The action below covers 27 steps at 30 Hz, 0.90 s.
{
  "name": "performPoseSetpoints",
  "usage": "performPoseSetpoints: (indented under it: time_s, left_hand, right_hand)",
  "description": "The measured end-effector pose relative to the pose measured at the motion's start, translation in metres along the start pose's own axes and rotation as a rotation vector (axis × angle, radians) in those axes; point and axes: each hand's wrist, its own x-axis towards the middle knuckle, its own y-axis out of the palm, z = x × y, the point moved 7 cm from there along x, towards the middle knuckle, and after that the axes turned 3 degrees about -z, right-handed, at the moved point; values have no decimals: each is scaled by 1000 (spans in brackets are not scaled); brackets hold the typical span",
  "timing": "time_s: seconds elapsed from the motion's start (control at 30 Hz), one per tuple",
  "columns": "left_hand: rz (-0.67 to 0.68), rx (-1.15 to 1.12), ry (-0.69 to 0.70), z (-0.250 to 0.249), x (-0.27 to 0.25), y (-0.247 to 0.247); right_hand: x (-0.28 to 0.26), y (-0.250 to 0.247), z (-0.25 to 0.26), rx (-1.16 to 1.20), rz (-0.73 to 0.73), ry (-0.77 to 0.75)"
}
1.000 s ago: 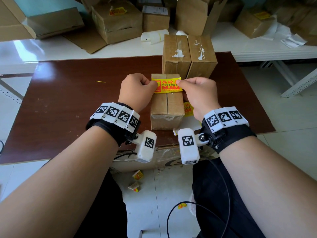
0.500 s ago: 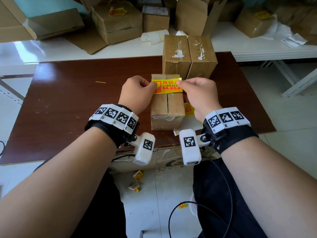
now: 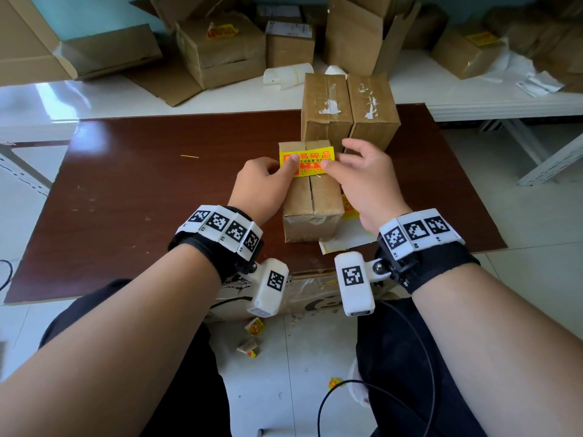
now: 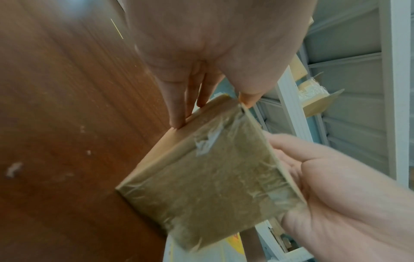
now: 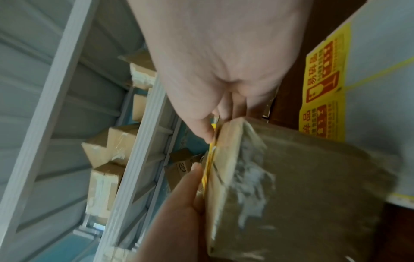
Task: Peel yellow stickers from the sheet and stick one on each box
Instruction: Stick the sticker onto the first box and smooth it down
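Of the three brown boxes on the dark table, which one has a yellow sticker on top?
The nearest box, under both thumbs, carries the yellow sticker; the two boxes behind it show only torn white scraps.

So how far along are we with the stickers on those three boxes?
Nothing is fully done on the brown table yet. In hand: the yellow sticker lies on top of the near box, with the left hand and right hand pressing it down by the thumbs. Left: the two boxes behind show no yellow sticker, and the sticker sheet beside the near box still has some.
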Motion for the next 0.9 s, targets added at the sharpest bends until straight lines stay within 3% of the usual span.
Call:
performPoseSetpoints:
  time_s: [0.17,0.4,0.67,0.9]
  left_hand:
    - [-41,-72,66,-4,-6,-1]
    - [-102,-206,196,-22,-10,-4]
    - [-109,-224,180,-25,-12,5]
    - [-118,-212,167,-23,-6,0]
  right_hand:
    - [-10,0,16,11,86,-109]
    - [-15,1,20,40,34,-179]
    - [-13,-3,26,-197,-120,-281]
    - [-7,-1,20,-100,-101,-274]
